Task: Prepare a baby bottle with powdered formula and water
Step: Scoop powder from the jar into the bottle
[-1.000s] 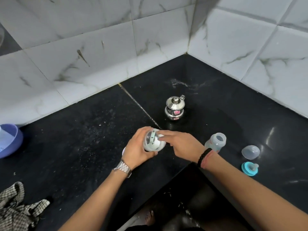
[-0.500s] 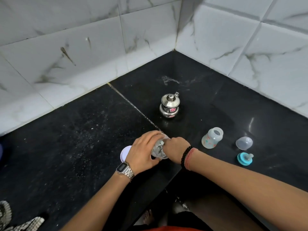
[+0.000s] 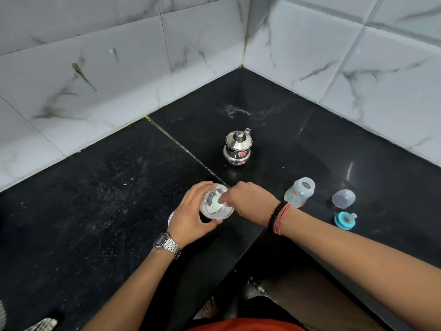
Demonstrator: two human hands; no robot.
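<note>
Hands: left hand [image 3: 191,217] wrapped around the clear formula jar [image 3: 216,203] near the tabletop's front edge; right hand [image 3: 250,199] had fingers [image 3: 223,199] dipped into its open mouth, on the white powder.
Tabletop [image 3: 95,211]: black stone, wide bare room toward the left edge and back corner.
Bottle: one baby bottle [image 3: 299,192], open, upright, right of the hands.
Caps: one clear dome cap [image 3: 343,198]; one teal nipple ring [image 3: 344,219] at the front edge.
Steel pot [image 3: 237,148]: one, lidded; red sticker, unreadable.
Lid: one white lid [image 3: 171,217] mostly hidden under the left hand.
</note>
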